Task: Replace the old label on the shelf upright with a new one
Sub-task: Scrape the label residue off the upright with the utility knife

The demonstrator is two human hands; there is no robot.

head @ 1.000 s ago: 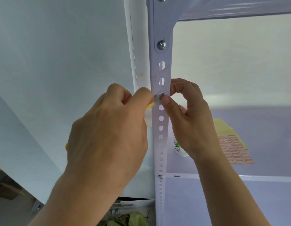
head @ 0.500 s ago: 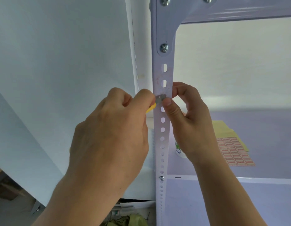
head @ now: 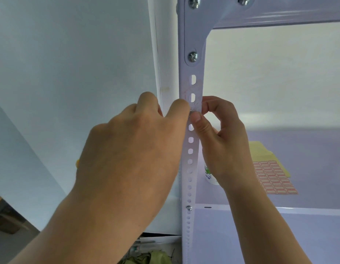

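Label residue [head: 194, 105] sits on the shelf upright [head: 191, 149], roughly a third of the way down from the top bracket, beside the 2nd slot: faint reddish scuffing, w/ a small grey scrap or blade tip at its lower edge; we can't tell which.

Going left to right: our left hand [head: 131, 159] is fisted round a yellow-handled tool [head: 77, 163], only a sliver showing at the heel of the palm, thumb tip pressed to the upright's left edge. Grip = closed tight on the tool. Our right hand [head: 222, 141] is at the upright's right edge, thumb and forefinger pinched narrow on that grey scrap right where the left thumb meets it; whether it actually grips it or just steadies it, we can't tell.

Change vs a sec ago: both hands have crept up the upright a touch, from around the 3rd slot to just under the 2nd, and the yellow by the left thumb is now hidden. We'd judge the scraping is moving up thru the residue, so removal is nearly done but not finished.

New labels [head: 272, 177] lie untouched on the shelf board [head: 308, 149] to the right, near its front edge, w/ a small bottle [head: 210, 175] half hidden behind the wrist. Sticking hasn't started.
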